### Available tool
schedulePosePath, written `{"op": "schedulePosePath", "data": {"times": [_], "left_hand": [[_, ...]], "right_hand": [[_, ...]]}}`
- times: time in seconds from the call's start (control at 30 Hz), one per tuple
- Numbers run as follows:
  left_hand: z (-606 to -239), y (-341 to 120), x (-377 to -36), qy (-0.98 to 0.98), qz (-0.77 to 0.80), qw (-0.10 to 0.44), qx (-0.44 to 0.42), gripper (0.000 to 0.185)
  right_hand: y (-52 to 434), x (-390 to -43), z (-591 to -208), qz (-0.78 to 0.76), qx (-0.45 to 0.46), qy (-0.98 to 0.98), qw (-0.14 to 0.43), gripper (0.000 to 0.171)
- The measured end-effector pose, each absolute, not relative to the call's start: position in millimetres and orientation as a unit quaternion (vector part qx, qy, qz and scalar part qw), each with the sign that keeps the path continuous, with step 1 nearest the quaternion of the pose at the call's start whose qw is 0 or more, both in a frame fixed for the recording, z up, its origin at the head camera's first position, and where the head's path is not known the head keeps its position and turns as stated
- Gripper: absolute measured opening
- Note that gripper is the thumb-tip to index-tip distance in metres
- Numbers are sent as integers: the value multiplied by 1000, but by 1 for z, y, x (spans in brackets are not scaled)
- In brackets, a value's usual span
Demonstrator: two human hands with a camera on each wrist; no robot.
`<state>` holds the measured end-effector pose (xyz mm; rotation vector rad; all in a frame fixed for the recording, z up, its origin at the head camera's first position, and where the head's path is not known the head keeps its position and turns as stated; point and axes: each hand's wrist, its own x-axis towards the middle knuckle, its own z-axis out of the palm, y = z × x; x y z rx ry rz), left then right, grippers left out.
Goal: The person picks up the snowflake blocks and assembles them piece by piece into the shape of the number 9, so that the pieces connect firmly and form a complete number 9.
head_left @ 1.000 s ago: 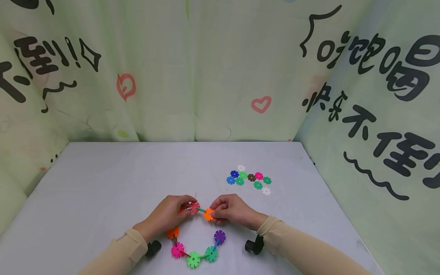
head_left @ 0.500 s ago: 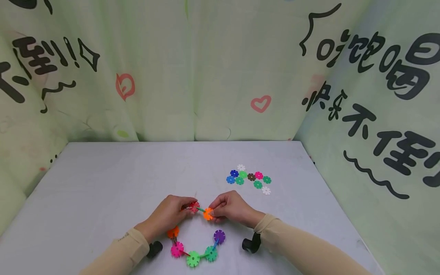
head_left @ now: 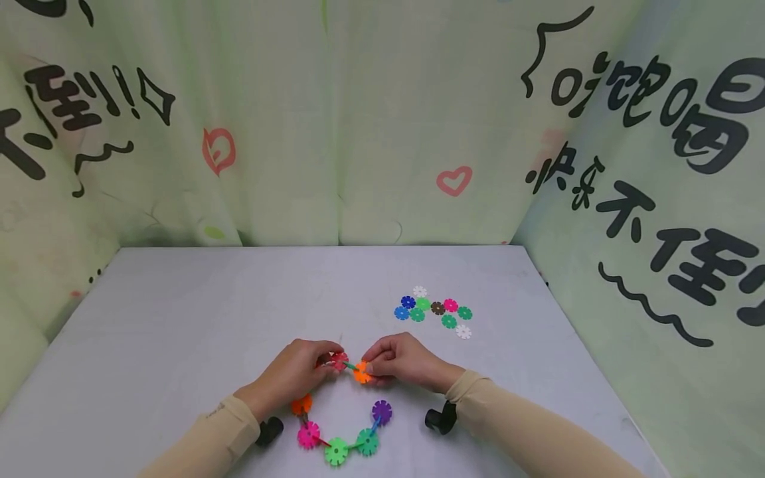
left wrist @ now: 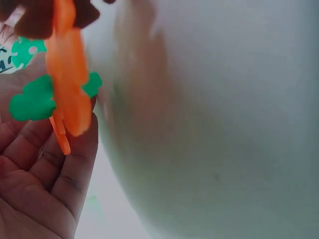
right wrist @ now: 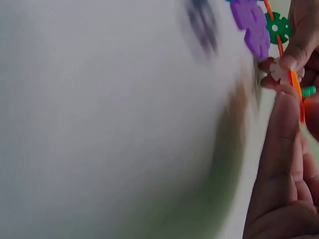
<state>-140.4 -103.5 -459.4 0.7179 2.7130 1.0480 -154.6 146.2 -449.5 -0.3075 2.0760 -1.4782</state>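
Observation:
A curved chain of notched interlocking plastic discs lies between the hands. My left hand (head_left: 301, 365) grips its upper left stretch by a red disc (head_left: 339, 359). A green disc seen edge-on links that to an orange disc (head_left: 361, 373), which my right hand (head_left: 409, 362) pinches between thumb and fingers. Down the left side run an orange-red disc (head_left: 301, 404) and a pink disc (head_left: 309, 435). Lime (head_left: 337, 452) and teal (head_left: 367, 441) discs form the bottom, and a purple disc (head_left: 382, 411) ends the right side, apart from the pinched orange one. My left fingers hide some links.
Several loose discs, among them a brown disc (head_left: 438, 308) and a white disc (head_left: 463, 332), lie flat beyond my right hand. The white table (head_left: 197, 312) meets a printed curtain (head_left: 287, 133) at its back edge. Black wrist cameras hang beneath both forearms.
Both hands keep their grips on the chain almost unmoved. My right hand has shifted very slightly; the discs on the table stay where they were.

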Motion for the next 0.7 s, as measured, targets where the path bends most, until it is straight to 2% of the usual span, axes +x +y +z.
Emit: {"op": "schedulePosePath", "data": {"times": [0.13,0.5,0.7], "left_hand": [[-460,-105,-140,907,345,72,231,31],[-460,-107,-138,914,333,66,221,33],[-459,-108,-138,912,334,59,231,30]], "right_hand": [[160,-160,-451,-523,-139,794,278,18],[221,-182,-444,-433,-145,875,159,24],[256,-184,-444,-404,-116,897,138,26]]}}
